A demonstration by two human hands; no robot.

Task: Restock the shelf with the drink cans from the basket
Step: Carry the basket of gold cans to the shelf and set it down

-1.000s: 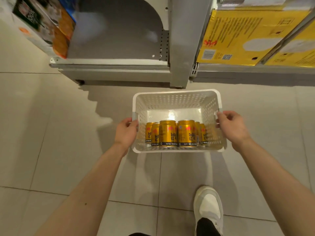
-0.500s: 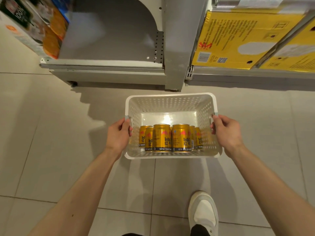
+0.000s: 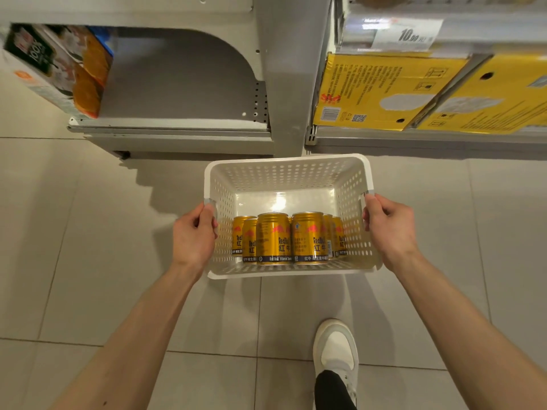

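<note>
Gripping the white basket (image 3: pixel 288 173) with left hand (image 3: pixel 194 236) and right hand (image 3: pixel 389 229), fingers curled on its rims, we read "Red Bull" on gold cans (image 3: pixel 273 238) (shelf tag (image 3: pixel 407 34): 10.00)

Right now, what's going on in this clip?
A person holds a white perforated basket by its two side handles, left hand on one and right hand on the other. Gold drink cans stand upright along its near wall. The basket is in front of the bottom shelf, which has bare space beside a juice carton. No can is out yet.
</note>
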